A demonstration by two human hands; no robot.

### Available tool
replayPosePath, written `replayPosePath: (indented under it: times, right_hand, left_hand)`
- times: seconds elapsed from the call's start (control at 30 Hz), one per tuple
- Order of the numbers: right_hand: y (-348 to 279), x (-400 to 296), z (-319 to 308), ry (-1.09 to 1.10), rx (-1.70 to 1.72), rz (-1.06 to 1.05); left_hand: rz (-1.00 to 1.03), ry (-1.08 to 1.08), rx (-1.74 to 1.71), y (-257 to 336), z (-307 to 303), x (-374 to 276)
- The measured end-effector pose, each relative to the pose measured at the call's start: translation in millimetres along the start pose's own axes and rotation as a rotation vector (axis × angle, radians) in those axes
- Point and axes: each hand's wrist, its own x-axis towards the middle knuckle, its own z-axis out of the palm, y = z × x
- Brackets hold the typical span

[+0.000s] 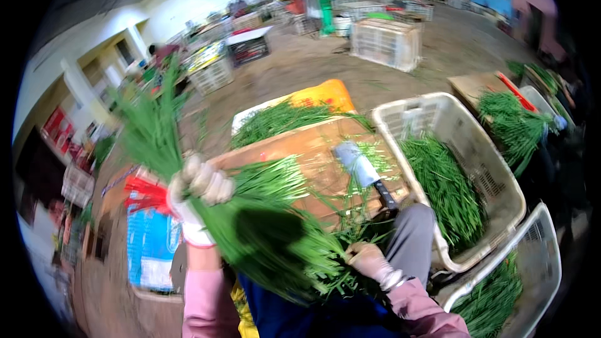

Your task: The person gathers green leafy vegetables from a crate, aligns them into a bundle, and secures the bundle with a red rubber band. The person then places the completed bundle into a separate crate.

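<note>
My left hand [202, 183], in a whitish glove, grips a large bunch of long green leafy stalks [263, 230], like garlic chives; their pale ends point to the lower right. At those ends is my right hand [368, 258], also gloved, its fingers curled; whether it pinches any stalks cannot be told. Beyond them a wooden cutting board [319, 150] bears a smaller bunch of stalks [277, 176], cut pale ends and a cleaver [357, 164] with a black handle, lying flat. Red ties [148, 195] lie beside my left wrist.
A white plastic crate [502, 188] with greens stands right of the board, another crate [554, 263] nearer me. Behind the board, greens [281, 122] lie by an orange-yellow sack [328, 94]. A blue package [150, 244] is at left. Someone's gloved hand [558, 122] is by greens at far right.
</note>
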Motion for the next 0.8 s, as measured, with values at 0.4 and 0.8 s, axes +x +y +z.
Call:
replayPosePath:
  times: [0.4,0.8]
  right_hand:
    - [-136,95,-121,-0.358,1.006,-0.622]
    - [25,38,87,-0.437,0.319,-0.383]
  left_hand:
    - [-0.086,-0.237,-0.112,-3,36,19]
    - [-0.042,0.286,0.016,8,-1,8]
